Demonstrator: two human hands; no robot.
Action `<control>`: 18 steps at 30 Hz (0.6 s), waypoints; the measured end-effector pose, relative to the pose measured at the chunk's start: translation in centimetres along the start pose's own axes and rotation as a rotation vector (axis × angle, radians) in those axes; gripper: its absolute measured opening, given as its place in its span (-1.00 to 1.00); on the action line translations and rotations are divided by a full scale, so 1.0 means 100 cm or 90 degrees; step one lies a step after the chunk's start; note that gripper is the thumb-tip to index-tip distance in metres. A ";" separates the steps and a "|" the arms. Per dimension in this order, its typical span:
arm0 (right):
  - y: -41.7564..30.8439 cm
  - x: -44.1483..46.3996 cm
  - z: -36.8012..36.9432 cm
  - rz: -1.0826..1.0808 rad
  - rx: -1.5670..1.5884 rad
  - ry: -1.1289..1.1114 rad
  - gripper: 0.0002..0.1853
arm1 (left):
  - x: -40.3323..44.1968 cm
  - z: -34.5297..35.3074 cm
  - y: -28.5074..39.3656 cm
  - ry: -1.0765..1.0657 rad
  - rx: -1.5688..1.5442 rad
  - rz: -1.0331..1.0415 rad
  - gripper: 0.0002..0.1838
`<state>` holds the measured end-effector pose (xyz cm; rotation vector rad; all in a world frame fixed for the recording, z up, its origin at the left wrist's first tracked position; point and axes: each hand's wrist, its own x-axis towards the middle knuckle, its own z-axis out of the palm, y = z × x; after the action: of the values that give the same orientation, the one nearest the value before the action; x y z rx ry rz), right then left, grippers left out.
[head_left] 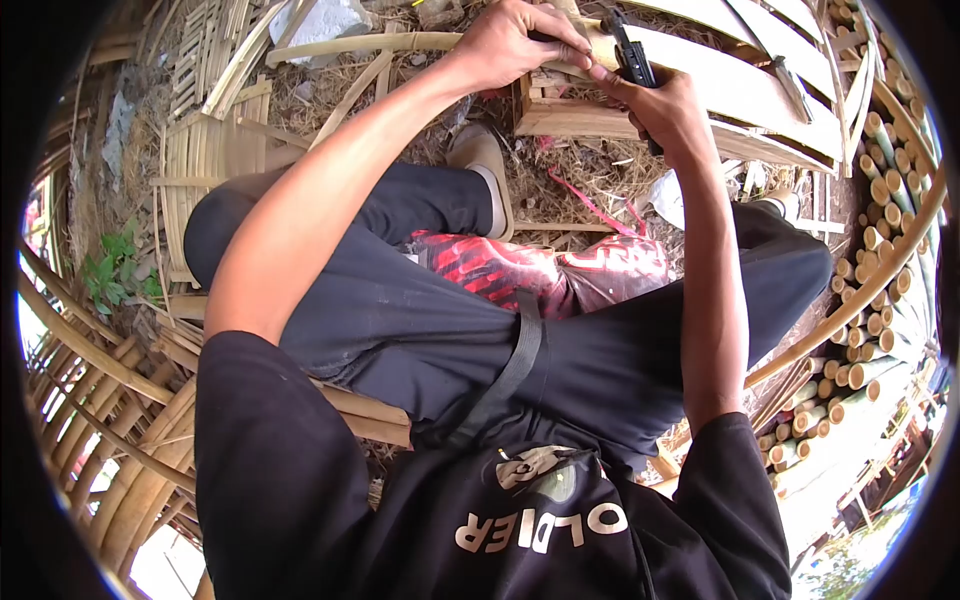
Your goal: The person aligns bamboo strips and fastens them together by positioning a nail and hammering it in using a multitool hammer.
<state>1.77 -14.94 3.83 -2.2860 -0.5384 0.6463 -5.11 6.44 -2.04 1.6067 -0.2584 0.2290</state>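
Head camera has a black hand tool [634, 62] up at the top of the picture, just right of centre, out ahead of the body and over the near end of a pale wooden bench [740, 80]. Its long axis runs away from the wearer, the far tip leaning slightly left, the near end poking out below the grip and back towards the lap. Clamped around it: the right hand [665, 108], fingers wrapped on the body, thumb reaching left. Right beside the tool sits a pale bamboo piece [602, 45], and on its other side comes the left hand [520, 42], fingers bent and bunched; whether they pinch that piece, I cannot tell. Hands close together here, fingertips meeting or very nearly so. A long bamboo strip [370, 43] stretches leftward from behind the left wrist, lying almost crosswise. Over on the bench, a hammer-like tool [790, 90] lies slantwise, metal head nearer the wearer. Below the hands, a pink ribbon [585, 200] trails over the litter, and red-and-black cloth [490, 265] lies between the dark-trousered legs [400, 310]. Far right, bamboo poles [880, 250] are stacked, cut ends showing; far left, a slatted bamboo panel [205, 155].
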 end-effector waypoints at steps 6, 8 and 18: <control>-0.015 -0.008 -0.010 -0.024 0.053 -0.009 -0.65 | 0.004 0.002 0.023 -0.019 0.265 0.004 -0.89; -0.011 -0.005 -0.008 -0.011 0.062 0.001 -0.65 | 0.004 0.004 0.026 -0.027 0.277 0.005 -0.88; -0.002 -0.003 -0.009 0.008 0.102 -0.016 -0.57 | -0.008 0.008 0.021 0.045 0.311 -0.004 -0.87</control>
<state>2.00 -15.37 4.62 -2.1352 -0.4665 0.7002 -6.52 5.54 -0.33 2.0764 -0.1469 0.3634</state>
